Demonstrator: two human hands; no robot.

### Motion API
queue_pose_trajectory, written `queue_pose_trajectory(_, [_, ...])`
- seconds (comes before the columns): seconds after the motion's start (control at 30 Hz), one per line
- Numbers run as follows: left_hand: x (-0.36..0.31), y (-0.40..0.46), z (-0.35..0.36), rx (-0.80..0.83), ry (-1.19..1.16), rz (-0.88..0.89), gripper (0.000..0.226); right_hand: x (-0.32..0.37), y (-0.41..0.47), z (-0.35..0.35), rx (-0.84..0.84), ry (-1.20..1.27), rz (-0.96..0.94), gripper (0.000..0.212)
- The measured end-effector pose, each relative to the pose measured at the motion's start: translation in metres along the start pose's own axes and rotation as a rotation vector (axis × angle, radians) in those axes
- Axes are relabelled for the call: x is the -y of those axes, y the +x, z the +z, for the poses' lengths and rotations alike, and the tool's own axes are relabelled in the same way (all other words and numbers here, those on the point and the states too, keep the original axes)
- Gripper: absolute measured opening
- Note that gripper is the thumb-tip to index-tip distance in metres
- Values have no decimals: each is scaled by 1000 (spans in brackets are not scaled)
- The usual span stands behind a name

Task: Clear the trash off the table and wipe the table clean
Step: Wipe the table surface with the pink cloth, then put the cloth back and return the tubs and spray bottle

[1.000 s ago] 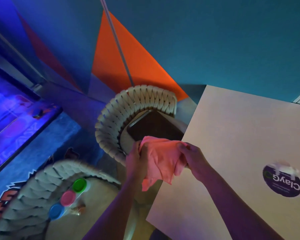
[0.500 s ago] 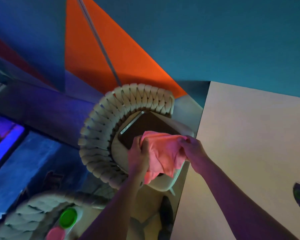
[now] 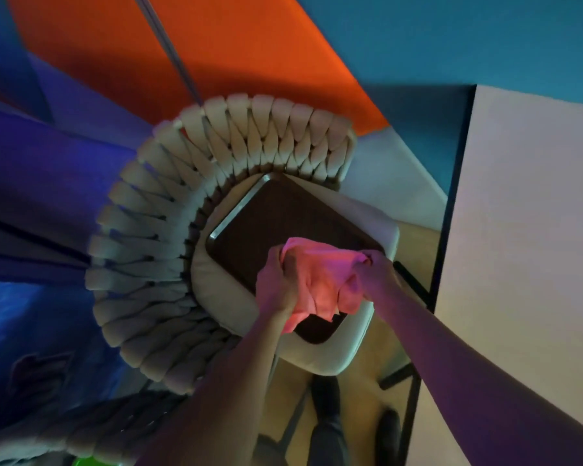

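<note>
Pink cloth [image 3: 320, 280] is bunched and held in the air between both hands, left hand [image 3: 276, 284] and right hand [image 3: 376, 275] each clenched on one side, directly above a dark tray [image 3: 266, 223] lying on a woven-back chair [image 3: 182, 237], with the pale counter [image 3: 525, 230] off to the right.

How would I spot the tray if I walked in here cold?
Find the cream chair with the braided, curved back beside the pale table. On its seat cushion lies the tray, flat, dark brown and square with a thin light rim. It is the only dark, hard-edged thing there; both hands hold a pink cloth above it.
</note>
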State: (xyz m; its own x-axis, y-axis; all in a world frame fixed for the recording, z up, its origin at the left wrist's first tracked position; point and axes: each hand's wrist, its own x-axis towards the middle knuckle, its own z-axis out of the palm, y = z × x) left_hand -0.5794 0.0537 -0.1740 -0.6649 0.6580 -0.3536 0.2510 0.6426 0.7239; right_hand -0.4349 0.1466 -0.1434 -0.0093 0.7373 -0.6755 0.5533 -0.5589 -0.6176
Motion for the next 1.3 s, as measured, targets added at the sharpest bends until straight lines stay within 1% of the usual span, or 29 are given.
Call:
queue_pose_trajectory(0.1, [17, 22, 20, 47, -26, -30, 28, -12, 25, 14, -14, -15, 26, 25])
queue_pose_trajectory(0.27, [45, 62, 55, 105, 40, -31, 28, -33, 66, 37, -35, -14, 101, 23])
queue_pose_trajectory(0.37, [56, 78, 66, 125, 109, -32, 30, -41, 83, 46, -34, 3, 138, 27])
queue_pose_trajectory(0.47, [68, 89, 73, 172, 170, -52, 36, -49, 93, 52, -15, -36, 159, 31])
queue_pose_trajectory(0.53, [75, 90, 73, 204, 198, -60, 46, -53, 94, 54, 10, -63, 141, 34])
queue_pose_trajectory(0.6, [79, 86, 71, 212, 245, -45, 58, -56, 88, 53, 42, -94, 108, 48])
queue_pose_trajectory(0.67, [79, 77, 67, 214, 350, -20, 62, -57, 82, 49, 72, -144, 80, 56])
queue_pose_trajectory(0.73, [76, 66, 61, 185, 442, 33, 63, -56, 75, 44, 106, -202, 41, 57])
queue_pose_trajectory(0.8, [70, 52, 51, 155, 467, 71, 64, -49, 62, 37, 156, -236, 2, 54])
queue_pose_trajectory(0.9, [58, 31, 39, 170, 418, 42, 65, -38, 43, 29, 224, -247, -57, 49])
queue_pose_trajectory(1.03, [30, -8, 15, 134, 361, 56, 64, -19, 7, 15, 251, -288, -161, 49])
queue_pose_trajectory(1.1, [18, -26, 4, 106, 341, 65, 65, -15, -11, 10, 270, -296, -199, 51])
queue_pose_trajectory(1.2, [-2, -67, -15, 25, 296, 77, 63, -15, -46, -5, 318, -307, -267, 48])
queue_pose_trajectory(1.3, [-8, -103, -28, -35, 280, 101, 60, -19, -78, -16, 358, -330, -304, 47])
